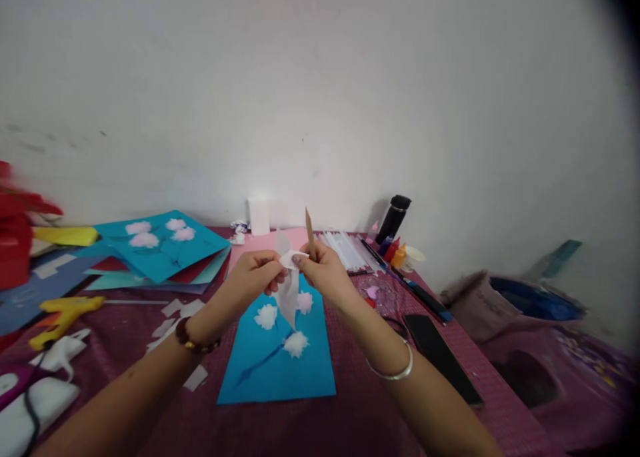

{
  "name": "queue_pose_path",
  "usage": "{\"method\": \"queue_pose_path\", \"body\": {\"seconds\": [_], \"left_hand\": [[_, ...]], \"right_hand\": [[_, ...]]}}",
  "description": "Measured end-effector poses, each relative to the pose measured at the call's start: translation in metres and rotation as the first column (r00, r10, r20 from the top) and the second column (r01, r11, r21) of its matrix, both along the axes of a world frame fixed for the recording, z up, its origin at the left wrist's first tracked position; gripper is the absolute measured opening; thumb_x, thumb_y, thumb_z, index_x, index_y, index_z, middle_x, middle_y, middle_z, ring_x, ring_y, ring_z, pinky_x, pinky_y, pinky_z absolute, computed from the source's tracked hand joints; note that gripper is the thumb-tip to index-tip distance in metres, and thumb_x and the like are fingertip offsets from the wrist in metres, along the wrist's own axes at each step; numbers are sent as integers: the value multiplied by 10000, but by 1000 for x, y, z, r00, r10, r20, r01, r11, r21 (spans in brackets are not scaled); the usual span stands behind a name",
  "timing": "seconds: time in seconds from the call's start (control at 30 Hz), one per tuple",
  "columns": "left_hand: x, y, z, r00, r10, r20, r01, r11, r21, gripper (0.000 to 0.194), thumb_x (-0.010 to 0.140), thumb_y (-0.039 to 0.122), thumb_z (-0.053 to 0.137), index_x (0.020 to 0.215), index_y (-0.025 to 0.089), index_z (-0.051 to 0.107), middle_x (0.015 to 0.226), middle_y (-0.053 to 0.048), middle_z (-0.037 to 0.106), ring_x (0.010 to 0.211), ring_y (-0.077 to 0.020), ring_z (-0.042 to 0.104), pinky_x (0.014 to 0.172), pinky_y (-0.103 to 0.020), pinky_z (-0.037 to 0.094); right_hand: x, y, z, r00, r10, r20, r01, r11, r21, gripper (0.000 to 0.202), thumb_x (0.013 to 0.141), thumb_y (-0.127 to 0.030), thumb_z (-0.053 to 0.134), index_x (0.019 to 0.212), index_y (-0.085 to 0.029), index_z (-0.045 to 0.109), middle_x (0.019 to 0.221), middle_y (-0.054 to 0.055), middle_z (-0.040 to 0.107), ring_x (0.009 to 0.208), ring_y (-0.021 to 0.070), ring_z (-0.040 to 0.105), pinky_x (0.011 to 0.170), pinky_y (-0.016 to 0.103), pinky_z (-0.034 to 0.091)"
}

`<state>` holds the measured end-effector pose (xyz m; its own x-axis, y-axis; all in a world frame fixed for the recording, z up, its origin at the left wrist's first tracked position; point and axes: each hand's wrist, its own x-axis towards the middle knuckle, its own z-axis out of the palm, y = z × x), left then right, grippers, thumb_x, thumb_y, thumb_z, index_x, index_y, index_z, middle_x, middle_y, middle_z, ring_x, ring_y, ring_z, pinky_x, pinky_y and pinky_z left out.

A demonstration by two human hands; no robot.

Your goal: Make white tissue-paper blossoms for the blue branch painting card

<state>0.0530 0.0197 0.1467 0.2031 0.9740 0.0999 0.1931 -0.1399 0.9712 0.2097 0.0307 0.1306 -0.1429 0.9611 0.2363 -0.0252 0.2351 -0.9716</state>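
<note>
My left hand [259,272] pinches one side of a thin white tissue strip [288,297], which hangs down in front of a blue sheet [280,381]. The fingers of my right hand [320,265] are closed on the tissue's upper part and also hold a brown pointed stick [309,230], its tip upward. Both hands are close together above the top of the blue sheet. On that sheet are white fluffy tufts [296,344], a pinkish tuft [305,302] and a dark painted branch [265,362].
To the left lie a yellow glue gun [67,316], paper scraps [196,377] and another decorated blue sheet [167,247] on stacked papers. To the right are a black bottle [394,218], small paint bottles [399,256], a dark flat object [443,357] and a bag [480,304].
</note>
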Motion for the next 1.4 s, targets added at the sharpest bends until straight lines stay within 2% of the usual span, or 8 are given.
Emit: {"method": "queue_pose_path", "body": {"seconds": [0.1,0.23,0.47,0.57,0.73,0.87,1.07,1.4], "left_hand": [[-9,1,-10,981,104,162,-91,992,-82,237,729,374,551,706,140,573,568,-1,575,447,-106,527,428,-217,426],[-2,-1,-46,914,203,352,-184,979,-85,382,711,485,649,848,146,537,743,-22,607,643,-135,615,581,-258,526],[9,19,-86,931,265,251,-267,963,-27,280,776,431,548,730,154,555,680,3,574,621,-123,567,604,-245,487],[4,27,-89,951,269,154,-281,958,56,229,757,378,583,714,153,584,667,6,567,638,-128,543,614,-239,453],[3,33,-78,962,266,55,-272,947,171,340,686,290,675,994,158,616,870,-27,621,775,-150,559,717,-258,433],[7,38,-62,982,186,18,-185,961,203,127,694,272,668,731,156,630,713,-1,591,697,-135,520,666,-239,416],[2,53,-55,988,108,114,-117,990,74,217,735,333,609,632,158,532,570,42,496,532,-104,504,502,-212,440],[1,55,-81,947,116,299,-72,986,-154,255,600,178,649,818,178,516,608,76,508,510,-93,549,506,-245,531]], "right_hand": [[-16,18,-7,994,-106,18,104,992,70,198,689,-319,615,696,-209,451,518,-102,369,429,67,342,425,208,263],[-34,30,-35,991,-133,-16,134,991,24,200,657,-307,612,696,-212,440,535,-99,391,444,76,382,434,216,294],[-40,28,-62,989,-125,-76,115,985,-126,195,654,-316,581,734,-218,432,503,-114,358,403,65,333,406,210,242],[-33,28,-69,986,-143,-87,129,979,-158,184,657,-307,559,724,-223,410,488,-117,340,401,67,325,404,205,221],[-22,32,-74,991,-123,-58,115,986,-122,159,636,-273,575,712,-211,450,487,-115,355,436,73,347,438,201,249],[-18,37,-70,997,-71,-31,68,995,-70,147,597,-245,626,654,-184,505,525,-92,416,498,71,352,469,197,258],[-13,44,-68,994,24,-103,-37,991,-127,144,615,-248,565,667,-213,436,454,-114,347,395,65,301,400,198,202],[-3,51,-82,991,28,-129,-46,989,-138,104,603,-216,505,676,-215,430,503,-87,417,406,74,364,399,198,233]]}}
